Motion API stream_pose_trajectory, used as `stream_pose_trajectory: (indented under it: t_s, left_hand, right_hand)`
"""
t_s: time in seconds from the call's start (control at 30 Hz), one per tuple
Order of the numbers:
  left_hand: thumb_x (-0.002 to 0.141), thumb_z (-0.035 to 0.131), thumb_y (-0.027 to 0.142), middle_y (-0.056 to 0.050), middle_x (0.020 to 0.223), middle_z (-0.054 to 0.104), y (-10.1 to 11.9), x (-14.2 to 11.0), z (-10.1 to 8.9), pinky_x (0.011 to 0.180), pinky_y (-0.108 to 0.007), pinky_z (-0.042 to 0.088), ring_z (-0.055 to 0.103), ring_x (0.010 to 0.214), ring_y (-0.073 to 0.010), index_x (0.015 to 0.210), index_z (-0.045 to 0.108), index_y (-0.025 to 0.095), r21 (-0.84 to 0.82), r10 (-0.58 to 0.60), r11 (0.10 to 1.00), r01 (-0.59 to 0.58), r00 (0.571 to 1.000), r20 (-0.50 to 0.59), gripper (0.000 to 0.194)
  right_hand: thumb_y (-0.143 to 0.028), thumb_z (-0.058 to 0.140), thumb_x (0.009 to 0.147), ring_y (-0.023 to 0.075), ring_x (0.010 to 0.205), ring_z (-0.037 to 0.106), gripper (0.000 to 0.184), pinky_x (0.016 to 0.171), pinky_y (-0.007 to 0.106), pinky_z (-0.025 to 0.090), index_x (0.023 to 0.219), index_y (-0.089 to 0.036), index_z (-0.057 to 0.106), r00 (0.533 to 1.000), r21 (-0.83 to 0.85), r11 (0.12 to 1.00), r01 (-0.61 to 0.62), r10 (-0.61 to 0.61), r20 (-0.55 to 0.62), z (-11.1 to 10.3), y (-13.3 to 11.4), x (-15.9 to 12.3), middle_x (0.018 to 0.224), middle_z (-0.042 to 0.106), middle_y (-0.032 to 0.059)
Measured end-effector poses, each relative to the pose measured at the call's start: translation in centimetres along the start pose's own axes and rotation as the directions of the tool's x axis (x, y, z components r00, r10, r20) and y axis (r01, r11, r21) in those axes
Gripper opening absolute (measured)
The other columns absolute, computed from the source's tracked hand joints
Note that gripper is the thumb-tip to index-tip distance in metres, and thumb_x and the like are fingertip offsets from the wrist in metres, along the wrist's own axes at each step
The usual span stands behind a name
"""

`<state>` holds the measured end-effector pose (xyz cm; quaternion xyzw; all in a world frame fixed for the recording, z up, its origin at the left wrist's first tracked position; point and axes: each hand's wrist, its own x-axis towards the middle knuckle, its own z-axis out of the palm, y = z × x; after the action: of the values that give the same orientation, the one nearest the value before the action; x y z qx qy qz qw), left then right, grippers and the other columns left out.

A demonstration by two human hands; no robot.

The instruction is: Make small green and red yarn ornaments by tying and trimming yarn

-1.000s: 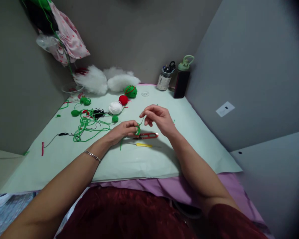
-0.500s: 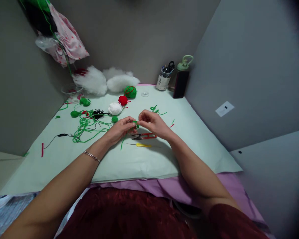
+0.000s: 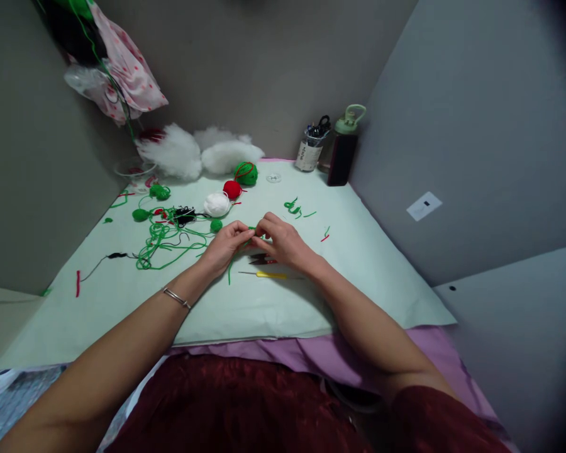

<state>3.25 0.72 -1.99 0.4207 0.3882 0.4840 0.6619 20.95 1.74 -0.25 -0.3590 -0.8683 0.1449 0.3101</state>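
Over the middle of the table my left hand (image 3: 230, 242) is closed, thumb and fingers pinching a small piece of green yarn (image 3: 251, 228). My right hand (image 3: 283, 240) meets it from the right, its fingertips closed on the same piece. Fingers cover most of this piece, so its shape is unclear. A green yarn tail (image 3: 229, 274) hangs below my left hand. Just under my right hand lie red-handled thread snips (image 3: 259, 259), partly covered by it. Closer to me rests a crochet hook with a yellow handle (image 3: 271, 275).
Left of my hands spreads a tangle of green yarn (image 3: 158, 242). Behind are white (image 3: 216, 204), red (image 3: 232, 190) and green yarn balls (image 3: 246, 174), and white stuffing (image 3: 231, 157). A pen cup (image 3: 307, 154) and a bottle (image 3: 351, 123) stand at the back right.
My right hand has come down and slightly left, closer to my left hand. It now covers more of the snips and the green yarn piece.
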Motion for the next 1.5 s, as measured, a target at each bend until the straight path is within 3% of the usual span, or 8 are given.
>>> stream_pose_trajectory:
  t_s: [0.23,0.5,0.6,0.77,0.9,1.17,1.4,1.5]
  left_hand:
    - [0.069,0.086,0.031,0.003,0.07,0.061,0.0,0.1,0.0,0.065,-0.022,0.045,0.057,0.068,-0.0101,0.077,0.058,0.016,0.008,0.032,0.999,-0.032,0.999,0.009,0.033]
    - [0.066,0.086,0.029,0.002,0.072,0.062,0.1,0.1,0.0,0.073,-0.024,0.046,0.059,0.071,-0.0104,0.076,0.059,0.015,0.013,0.015,1.0,-0.015,1.0,-0.009,0.032]
    - [0.066,0.086,0.028,0.001,0.074,0.064,0.1,0.0,0.0,0.078,-0.027,0.048,0.061,0.075,-0.0118,0.075,0.059,0.015,0.016,-0.005,1.0,0.005,1.0,0.013,0.032]
    - [0.069,0.083,0.027,0.0,0.077,0.065,0.6,0.0,-0.2,0.072,-0.023,0.048,0.06,0.074,-0.0108,0.077,0.062,0.014,0.056,-0.041,0.998,0.04,0.999,0.013,0.025]
    - [0.071,0.081,0.026,-0.001,0.077,0.066,1.1,0.2,-0.5,0.073,-0.024,0.051,0.062,0.073,-0.0114,0.081,0.063,0.014,0.034,-0.117,0.993,0.115,0.989,0.088,0.024]
    - [0.076,0.079,0.019,0.0,0.082,0.064,1.4,0.2,-0.8,0.078,-0.028,0.059,0.06,0.07,-0.0087,0.085,0.066,0.012,-0.114,-0.105,0.986,0.125,0.98,0.167,0.018]
    - [0.075,0.081,0.014,0.0,0.077,0.064,1.2,0.1,-0.4,0.072,-0.023,0.059,0.059,0.062,-0.0062,0.085,0.065,0.011,-0.191,-0.055,0.979,0.072,0.994,0.095,0.019]
    - [0.077,0.079,0.013,-0.001,0.078,0.063,0.8,0.1,-0.4,0.074,-0.022,0.059,0.061,0.066,-0.0071,0.083,0.065,0.01,-0.206,-0.08,0.973,0.101,0.991,0.11,0.015]
  right_hand:
    - [-0.015,0.054,0.091,0.0133,0.074,0.047,0.008,0.069,0.025,0.035,0.083,-0.018,0.056,0.999,-0.064,0.997,-0.052,0.051,-0.019,0.4,-0.6,0.1,0.087,0.053,0.0021]
    - [-0.014,0.056,0.09,0.0157,0.077,0.047,0.008,0.069,0.027,0.035,0.082,-0.018,0.056,0.997,-0.157,0.985,-0.073,0.073,-0.006,0.4,-0.4,0.3,0.089,0.054,0.0044]
    - [-0.012,0.055,0.088,0.0164,0.077,0.046,0.009,0.068,0.027,0.034,0.081,-0.018,0.055,0.999,-0.196,0.98,-0.044,0.045,0.005,0.4,-0.4,0.4,0.088,0.053,0.0046]
    - [-0.009,0.052,0.087,0.018,0.079,0.044,0.013,0.07,0.03,0.034,0.079,-0.019,0.052,0.994,-0.276,0.956,0.097,-0.08,0.07,-0.5,-0.1,0.6,0.087,0.053,0.0059]
    - [-0.006,0.048,0.087,0.0178,0.079,0.044,0.015,0.071,0.03,0.035,0.081,-0.019,0.052,0.981,-0.266,0.947,0.179,-0.153,0.117,-1.7,-0.1,0.7,0.088,0.053,0.006]
    - [-0.003,0.045,0.084,0.0167,0.078,0.047,0.018,0.07,0.028,0.037,0.081,-0.018,0.054,0.982,-0.196,0.963,0.185,-0.177,0.058,-2.6,-0.6,0.6,0.087,0.053,0.0059]
    - [-0.006,0.051,0.082,0.013,0.073,0.048,0.013,0.069,0.025,0.039,0.081,-0.018,0.054,0.986,-0.038,0.986,0.159,-0.158,0.044,-2.6,0.1,0.5,0.087,0.054,0.0028]
    - [-0.006,0.052,0.081,0.0122,0.071,0.046,0.012,0.067,0.024,0.037,0.079,-0.018,0.052,0.984,-0.055,0.983,0.173,-0.169,0.061,-2.3,0.4,0.5,0.084,0.052,0.0018]
